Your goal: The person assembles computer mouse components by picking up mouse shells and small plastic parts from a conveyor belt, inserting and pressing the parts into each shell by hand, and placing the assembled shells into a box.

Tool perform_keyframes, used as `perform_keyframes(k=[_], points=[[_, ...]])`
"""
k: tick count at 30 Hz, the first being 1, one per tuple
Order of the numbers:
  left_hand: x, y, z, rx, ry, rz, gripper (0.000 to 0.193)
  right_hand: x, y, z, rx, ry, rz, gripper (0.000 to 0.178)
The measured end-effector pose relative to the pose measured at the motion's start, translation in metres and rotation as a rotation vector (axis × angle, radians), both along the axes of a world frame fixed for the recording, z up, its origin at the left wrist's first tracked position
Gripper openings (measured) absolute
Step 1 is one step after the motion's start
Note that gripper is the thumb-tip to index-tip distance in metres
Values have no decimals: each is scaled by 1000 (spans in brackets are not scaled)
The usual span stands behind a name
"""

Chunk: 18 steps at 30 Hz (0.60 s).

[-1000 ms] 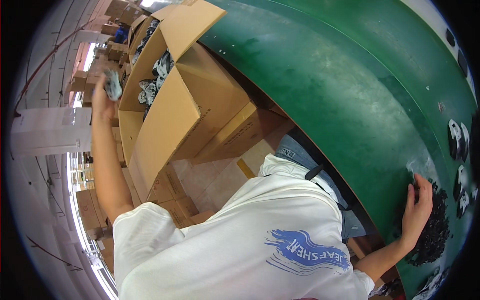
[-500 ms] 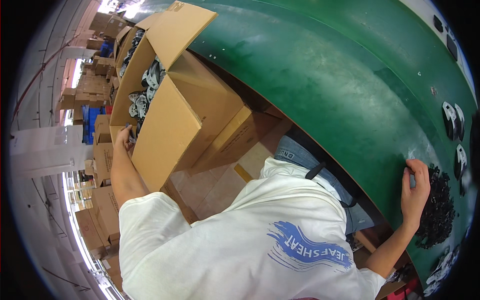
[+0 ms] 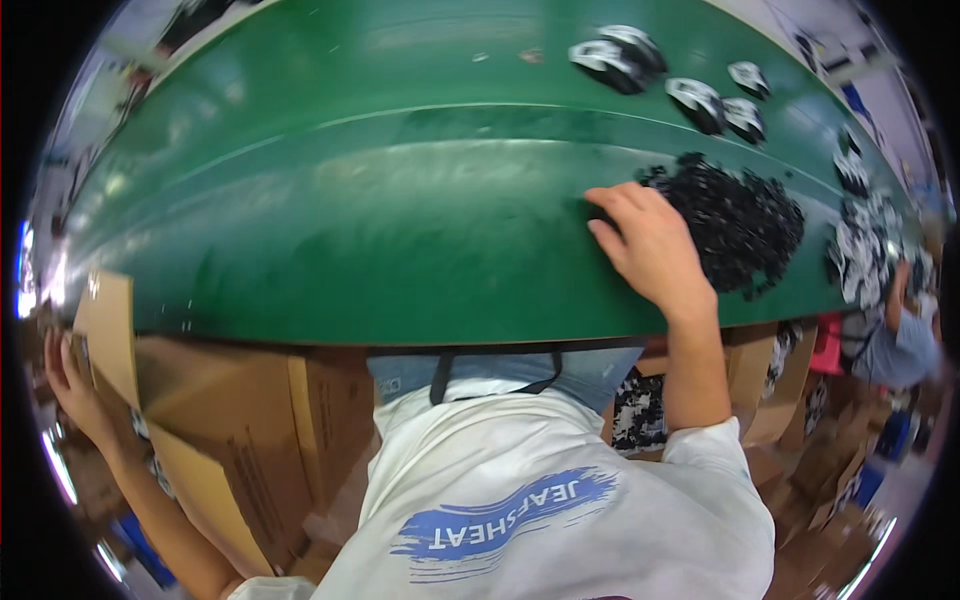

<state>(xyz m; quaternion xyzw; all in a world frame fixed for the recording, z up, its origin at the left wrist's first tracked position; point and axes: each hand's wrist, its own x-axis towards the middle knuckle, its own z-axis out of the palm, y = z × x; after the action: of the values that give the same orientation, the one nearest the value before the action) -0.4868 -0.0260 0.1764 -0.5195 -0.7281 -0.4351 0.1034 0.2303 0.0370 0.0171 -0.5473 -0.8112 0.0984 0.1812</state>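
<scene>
At the far left my left hand point(image 3: 72, 385) is beside the raised flap point(image 3: 110, 325) of an open cardboard carton point(image 3: 225, 420). Its fingers look spread, with nothing visible in them, though the picture is blurred there. My right hand point(image 3: 650, 245) is over the green table point(image 3: 400, 230), at the left edge of a heap of small black parts point(image 3: 735, 225). Thumb and fingers curve toward each other around a dark spot, too small to make out. Beyond the heap lie several black-and-white curved shells point(image 3: 695, 103).
More black-and-white shells point(image 3: 860, 250) are piled at the table's right end, near another person point(image 3: 895, 340). Below the table edge on the right are cartons point(image 3: 755, 385) of similar parts and a red stool point(image 3: 828, 343). A raised ridge runs along the table.
My view has swung right from the carton to the table. My left hand has come up out of the carton to its flap. My right hand stays by the black heap.
</scene>
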Motion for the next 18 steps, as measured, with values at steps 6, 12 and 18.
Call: perform_keyframes(k=[6,12,18], points=[[318,172,-31,-676,-169,-990,42,19,-5,-20,117,150,-22,26],[530,269,-133,-293,515,-1394,43,27,-17,-28,154,222,-52,23],[605,314,-197,-109,706,-1203,59,40,-30,-24,175,144,-32,19]])
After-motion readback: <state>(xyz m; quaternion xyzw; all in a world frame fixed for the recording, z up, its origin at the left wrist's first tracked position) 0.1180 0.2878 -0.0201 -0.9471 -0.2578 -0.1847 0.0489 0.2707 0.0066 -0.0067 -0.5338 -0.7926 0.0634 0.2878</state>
